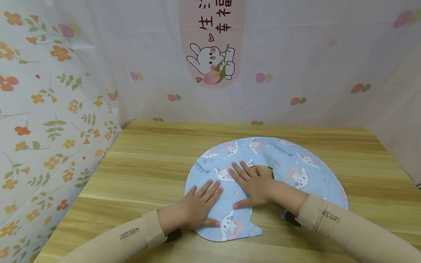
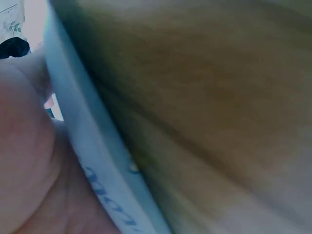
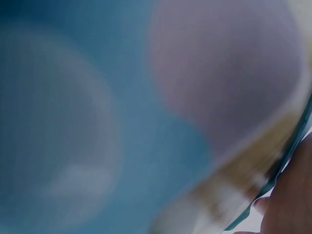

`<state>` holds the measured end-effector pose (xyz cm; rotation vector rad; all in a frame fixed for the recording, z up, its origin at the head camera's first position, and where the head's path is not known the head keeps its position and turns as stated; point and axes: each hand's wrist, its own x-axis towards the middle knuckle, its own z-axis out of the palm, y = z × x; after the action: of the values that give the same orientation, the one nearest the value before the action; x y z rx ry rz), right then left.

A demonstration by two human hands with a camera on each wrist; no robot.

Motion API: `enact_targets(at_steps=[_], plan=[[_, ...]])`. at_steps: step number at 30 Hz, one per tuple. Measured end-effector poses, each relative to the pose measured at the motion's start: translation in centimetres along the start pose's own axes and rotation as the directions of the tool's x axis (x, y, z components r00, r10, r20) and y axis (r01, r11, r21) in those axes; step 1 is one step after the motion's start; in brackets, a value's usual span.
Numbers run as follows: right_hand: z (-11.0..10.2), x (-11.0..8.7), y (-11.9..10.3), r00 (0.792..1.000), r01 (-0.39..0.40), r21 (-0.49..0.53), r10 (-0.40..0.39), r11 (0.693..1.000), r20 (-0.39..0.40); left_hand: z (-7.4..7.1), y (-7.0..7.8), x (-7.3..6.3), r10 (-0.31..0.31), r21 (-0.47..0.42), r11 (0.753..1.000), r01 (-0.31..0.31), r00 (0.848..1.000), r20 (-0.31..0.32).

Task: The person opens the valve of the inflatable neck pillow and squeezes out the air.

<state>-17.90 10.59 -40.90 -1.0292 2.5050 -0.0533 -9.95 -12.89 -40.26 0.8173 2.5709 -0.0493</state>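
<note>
A C-shaped light-blue cloth piece (image 1: pixel 315 186), printed with white long-eared puppies and lettering, lies on the table. My left hand (image 1: pixel 198 206) rests on its left part with straight, spread fingers, palm down. Just right of it, my right hand (image 1: pixel 254 184) lies on the same left arm of the cloth, fingers spread beside the inner opening. In the left wrist view the cloth's edge (image 2: pixel 105 146) stands close against the palm (image 2: pixel 29 146). Blurred blue cloth (image 3: pixel 136 136) fills most of the right wrist view, with part of the hand (image 3: pixel 292 190) at the lower right.
The wood-grain table (image 1: pixel 131 182) extends around the cloth. Behind it hangs a pale curtain (image 1: pixel 296 54) with a rabbit print, and a flowered curtain (image 1: pixel 49 124) borders the left side. Dark camera parts (image 1: pixel 173 235) show beneath the wrists.
</note>
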Motion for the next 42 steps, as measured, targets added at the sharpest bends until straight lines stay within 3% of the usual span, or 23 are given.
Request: enact_targets(at_steps=[6,16,31,42], plan=[[-0.4,0.8,0.5,0.999,-0.044,0.009,0.044,0.999,0.027,0.6,-0.5,-0.2,-0.034,-0.001,0.999,0.034,0.999,-0.012],[-0.3,2.3,1.2,0.992,-0.113,-0.027,0.114,0.993,0.057,0.2,-1.8,0.0,-0.097,-0.018,0.995,0.097,0.995,-0.016],[-1.7,4.4,1.8,0.990,-0.141,0.020,0.141,0.990,0.014,-0.5,-2.7,0.6,-0.120,-0.034,0.992,0.121,0.992,0.041],[-1.7,5.6,3.8,0.979,-0.203,0.054,0.201,0.978,0.025,-0.6,-2.8,1.0,-0.206,0.020,0.979,0.205,0.975,0.086]])
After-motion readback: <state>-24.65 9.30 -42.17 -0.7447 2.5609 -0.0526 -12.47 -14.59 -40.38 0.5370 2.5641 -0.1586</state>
